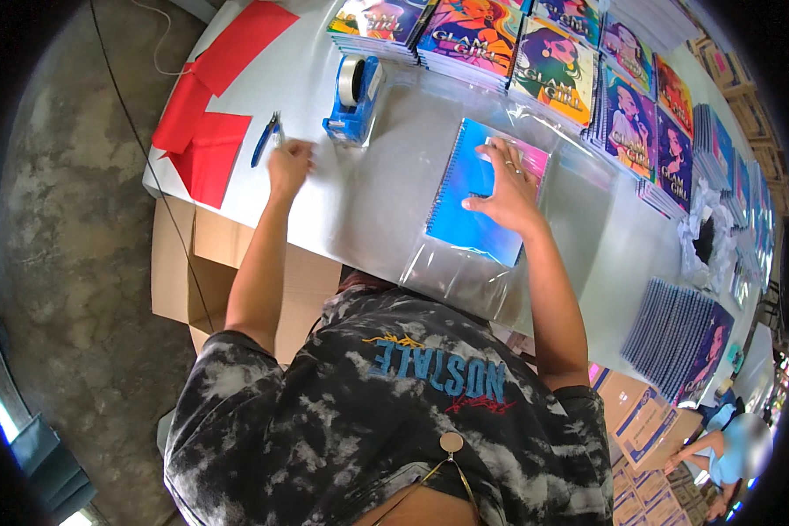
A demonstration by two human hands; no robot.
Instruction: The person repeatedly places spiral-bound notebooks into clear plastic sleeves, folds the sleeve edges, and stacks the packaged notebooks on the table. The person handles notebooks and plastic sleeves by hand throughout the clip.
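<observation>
A spiral notebook [465, 206] with a blue and pink cover lies at a slant on a clear plastic sheet [381, 197]. My right hand [507, 188] rests on it with fingers spread over the cover, a ring on one finger. Further left, my left hand [291, 167] hovers over the white table with its fingers curled in and slightly blurred. What they hold, if anything, is hidden. Right beside that hand lies a slim blue tool [264, 142], like a pen or cutter. A blue tape dispenser [352, 103] with a pale roll stands between my hands, toward the back.
Red sheets [215, 145] cover the table's left end. Stacks of colourful notebooks [552, 74] line the back and right. Another spiral-bound stack [671, 337] stands at the right edge, near crumpled plastic [710, 223]. Cardboard boxes [302, 289] sit below; a person [728, 451] is at lower right.
</observation>
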